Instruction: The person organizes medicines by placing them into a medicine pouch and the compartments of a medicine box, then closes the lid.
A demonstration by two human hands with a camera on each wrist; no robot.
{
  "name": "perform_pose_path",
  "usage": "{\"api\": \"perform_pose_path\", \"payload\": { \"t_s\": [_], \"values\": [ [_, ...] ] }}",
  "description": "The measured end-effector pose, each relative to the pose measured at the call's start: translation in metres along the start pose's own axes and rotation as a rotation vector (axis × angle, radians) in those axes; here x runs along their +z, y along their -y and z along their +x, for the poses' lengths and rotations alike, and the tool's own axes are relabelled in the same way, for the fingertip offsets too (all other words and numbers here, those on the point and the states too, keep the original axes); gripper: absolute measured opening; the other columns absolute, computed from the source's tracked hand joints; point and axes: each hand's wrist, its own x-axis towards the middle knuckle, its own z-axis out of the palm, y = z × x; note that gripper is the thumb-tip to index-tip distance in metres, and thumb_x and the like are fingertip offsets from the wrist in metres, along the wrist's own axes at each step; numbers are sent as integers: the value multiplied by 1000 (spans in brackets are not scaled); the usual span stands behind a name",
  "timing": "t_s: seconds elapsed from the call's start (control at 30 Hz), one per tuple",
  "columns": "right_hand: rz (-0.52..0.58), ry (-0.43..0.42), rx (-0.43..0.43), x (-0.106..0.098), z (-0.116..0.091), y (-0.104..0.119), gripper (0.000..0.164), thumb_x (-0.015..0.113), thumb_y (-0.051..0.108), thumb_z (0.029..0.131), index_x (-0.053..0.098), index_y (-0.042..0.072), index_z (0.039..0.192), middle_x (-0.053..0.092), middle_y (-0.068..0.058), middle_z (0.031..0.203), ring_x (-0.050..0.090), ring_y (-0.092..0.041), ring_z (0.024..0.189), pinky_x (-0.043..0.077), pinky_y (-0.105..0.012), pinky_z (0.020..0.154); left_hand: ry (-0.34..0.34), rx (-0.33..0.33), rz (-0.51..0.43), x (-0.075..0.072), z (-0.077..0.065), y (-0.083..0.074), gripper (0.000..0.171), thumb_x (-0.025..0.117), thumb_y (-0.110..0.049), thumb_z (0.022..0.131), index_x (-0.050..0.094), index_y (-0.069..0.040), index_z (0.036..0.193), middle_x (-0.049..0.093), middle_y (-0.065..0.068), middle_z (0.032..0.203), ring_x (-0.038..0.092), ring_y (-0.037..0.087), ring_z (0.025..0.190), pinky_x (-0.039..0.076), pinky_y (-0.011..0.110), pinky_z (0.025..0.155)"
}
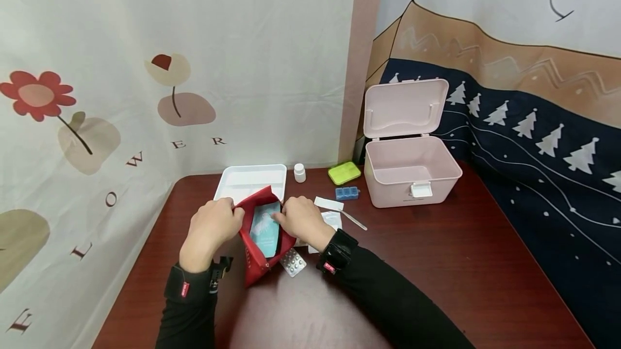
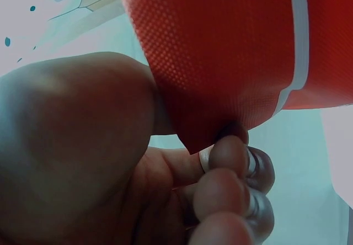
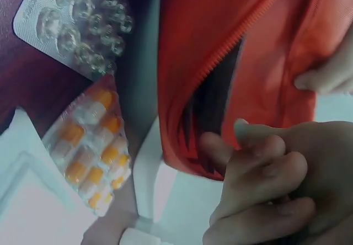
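A red zip pouch (image 1: 255, 267) is held up over the table, its mouth spread. My left hand (image 1: 213, 225) pinches its left edge; the left wrist view shows a corner of the red fabric (image 2: 215, 57) between thumb and curled fingers. Inside the mouth lies a light-blue packet (image 1: 264, 230). At the right side, my right hand (image 1: 305, 220) grips the rim with its fingers curled at the zipped opening (image 3: 220, 46), the thumb close to the packet. Below the pouch lie a silver blister pack (image 1: 293, 262) and, in the right wrist view, an orange-and-white capsule strip (image 3: 91, 151).
Behind the pouch sits a white tray (image 1: 257, 175), with a white bottle (image 1: 299, 173) beside it. A green case (image 1: 344, 173), blue pill box (image 1: 346, 193), tweezers-like white stick (image 1: 355, 220) and white packet (image 1: 332, 219) lie rightward. The pink box (image 1: 412, 176) stands with its lid raised.
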Motion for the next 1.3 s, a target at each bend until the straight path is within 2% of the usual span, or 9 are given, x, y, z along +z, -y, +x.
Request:
{"api": "perform_pose_path", "payload": {
  "t_s": [0.17,0.33,0.6,0.73,0.9,1.03,1.2,1.3],
  "values": [
    [58,-20,5,-12,-2,-16,60,66,37,109,53,22,52,47,9,47,56,-13,57,38,-29,57,-1,-6,17,0,1,1,35,58,-29,103,69,3,111,70,17,91,63,30,77,51,43,65],
    [82,-19,43,-30,-6,-38,57,66,37,108,54,21,54,46,8,52,52,-14,61,38,-30,58,0,-14,35,-1,3,3,33,54,-29,103,69,1,106,69,17,89,63,32,78,49,44,66],
    [104,-23,153,-51,-18,-75,36,69,37,107,78,14,80,71,0,77,62,-18,73,45,-32,66,11,-28,27,-3,2,4,34,55,-29,104,68,2,108,68,17,90,63,32,79,50,44,67],
    [68,-36,175,-52,-24,-89,26,74,35,104,83,16,90,75,0,88,64,-18,78,46,-32,67,13,-32,27,-4,2,6,34,54,-29,104,67,3,109,67,17,90,63,31,79,51,44,67],
    [-1,-19,225,-46,-28,-104,32,76,34,103,80,16,77,69,0,76,61,-19,74,43,-32,62,24,-33,14,-2,2,7,38,56,-30,104,67,5,116,70,19,94,63,30,80,51,42,66],
    [-41,38,273,-43,-31,-114,34,77,32,99,74,17,69,64,-1,75,59,-20,74,43,-34,61,28,-37,6,-2,2,6,39,57,-30,104,67,5,118,70,18,95,63,29,79,51,41,66],
    [-77,123,285,-39,-32,-122,38,79,33,96,66,18,63,57,1,72,55,-20,70,42,-35,59,21,-33,11,-1,1,6,37,57,-30,104,67,5,115,69,18,92,63,29,78,51,41,65],
    [-79,150,283,-36,-31,-124,37,80,33,96,66,17,65,58,0,72,56,-20,71,43,-36,60,17,-36,11,-1,1,6,36,57,-30,104,67,4,113,68,17,91,62,29,77,50,41,65]
  ]
}}
